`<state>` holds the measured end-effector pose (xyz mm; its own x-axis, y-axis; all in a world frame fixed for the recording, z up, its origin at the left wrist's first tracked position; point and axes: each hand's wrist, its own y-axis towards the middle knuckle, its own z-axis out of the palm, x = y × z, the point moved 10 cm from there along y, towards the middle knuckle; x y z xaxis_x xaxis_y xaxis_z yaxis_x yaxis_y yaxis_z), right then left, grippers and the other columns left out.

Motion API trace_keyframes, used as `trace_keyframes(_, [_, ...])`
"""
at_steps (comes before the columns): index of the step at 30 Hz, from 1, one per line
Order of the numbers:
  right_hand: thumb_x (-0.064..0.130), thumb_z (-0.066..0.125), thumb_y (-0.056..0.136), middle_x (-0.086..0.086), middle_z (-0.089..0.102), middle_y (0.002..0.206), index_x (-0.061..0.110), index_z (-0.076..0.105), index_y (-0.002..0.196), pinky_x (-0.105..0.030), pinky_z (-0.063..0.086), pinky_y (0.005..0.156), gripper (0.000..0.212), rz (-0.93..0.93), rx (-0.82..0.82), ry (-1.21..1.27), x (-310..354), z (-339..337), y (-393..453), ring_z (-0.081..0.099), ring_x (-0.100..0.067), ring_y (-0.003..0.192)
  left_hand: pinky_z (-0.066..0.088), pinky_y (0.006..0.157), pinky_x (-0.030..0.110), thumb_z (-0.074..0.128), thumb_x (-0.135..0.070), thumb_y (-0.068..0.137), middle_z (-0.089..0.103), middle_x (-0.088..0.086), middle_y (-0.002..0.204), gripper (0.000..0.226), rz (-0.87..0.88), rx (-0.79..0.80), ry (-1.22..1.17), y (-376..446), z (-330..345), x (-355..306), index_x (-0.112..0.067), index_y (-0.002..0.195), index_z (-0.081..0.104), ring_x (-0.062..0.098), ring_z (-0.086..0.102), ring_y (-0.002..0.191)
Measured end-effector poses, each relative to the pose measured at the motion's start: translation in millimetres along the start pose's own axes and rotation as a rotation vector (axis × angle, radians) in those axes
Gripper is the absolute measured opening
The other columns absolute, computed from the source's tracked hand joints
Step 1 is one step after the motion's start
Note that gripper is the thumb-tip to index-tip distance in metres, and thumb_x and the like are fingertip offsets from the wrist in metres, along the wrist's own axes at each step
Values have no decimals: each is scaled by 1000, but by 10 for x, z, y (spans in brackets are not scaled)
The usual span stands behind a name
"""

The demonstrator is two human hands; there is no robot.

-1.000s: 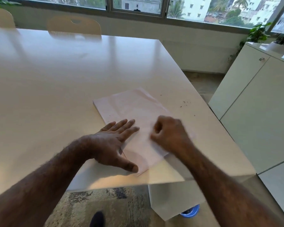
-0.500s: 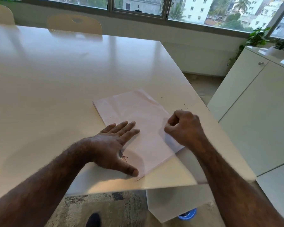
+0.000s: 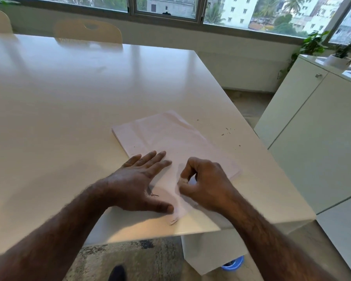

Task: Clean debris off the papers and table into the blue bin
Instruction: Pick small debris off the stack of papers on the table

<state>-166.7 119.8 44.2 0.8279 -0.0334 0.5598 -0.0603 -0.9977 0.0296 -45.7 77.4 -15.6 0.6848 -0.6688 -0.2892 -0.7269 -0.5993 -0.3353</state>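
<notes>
Debris, dark specks [image 3: 227, 131] on the white bench [image 3: 69, 118], lies beyond the pale paper stack's [image 3: 170, 142] far-right edge, nearer the curled, apparently empty right hand [image 3: 205, 183]; left hand [image 3: 138, 185] presses flat on the stack's near corner.

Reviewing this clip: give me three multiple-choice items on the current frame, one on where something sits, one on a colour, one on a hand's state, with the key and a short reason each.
1. Where is the bin?
A. On the table
B. On the floor beneath the table's near edge
C. On the cabinet

2. What colour is the bin?
A. Blue
B. Red
C. Green

3. How does the left hand lie?
A. Curled in a fist above the table
B. Gripping the bin
C. Flat, fingers straight, on the papers

Key: 1 B, it shows below the table by its white support. 2 A, its visible rim is blue. 3 C, its fingers spread over the stack's near left part, while the right hand has curled fingers on the sheets.
</notes>
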Motion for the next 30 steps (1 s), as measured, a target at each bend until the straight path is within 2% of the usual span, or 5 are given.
trace_keyframes(12, [20,72,73,11,63,64,19,63,68,-8,39,54,10,132,-94,-53,-535,-360,115,54,2,56,-19,116,34,40,-94,61,-37,-18,150,119,7,10,48,-6,-1,-26,-41,148,-20,4,-36,137])
trace_keyframes(17, [21,70,77,5,62,71,19,61,73,-19,38,63,10,310,-393,-199,-965,-1036,169,62,-14,72,-21,114,33,42,-91,64,-39,-15,150,117,4,44,68,-8,23,-47,-39,148,-22,5,-37,137])
trace_keyframes(22, [19,73,75,12,62,69,21,63,71,-6,38,55,12,84,-49,-76,-516,-396,44,53,4,57,-21,114,32,39,-93,63,-40,-15,149,119,-8,49,73,-13,11,-28,-39,147,-24,6,-37,137])
trace_keyframes(26, [22,71,75,7,61,68,20,59,68,-17,35,57,14,312,-333,-206,-1085,-982,158,63,-16,74,-20,115,35,29,-101,50,-41,-15,149,127,2,79,79,2,38,-25,-39,146,-25,7,-38,136])
trace_keyframes(30, [20,72,75,13,58,64,17,64,74,-5,32,50,8,160,-409,-130,-748,-1002,17,53,3,56,-20,115,35,26,-103,46,-41,-15,149,129,8,79,69,2,32,-37,-40,146,-25,6,-37,137])
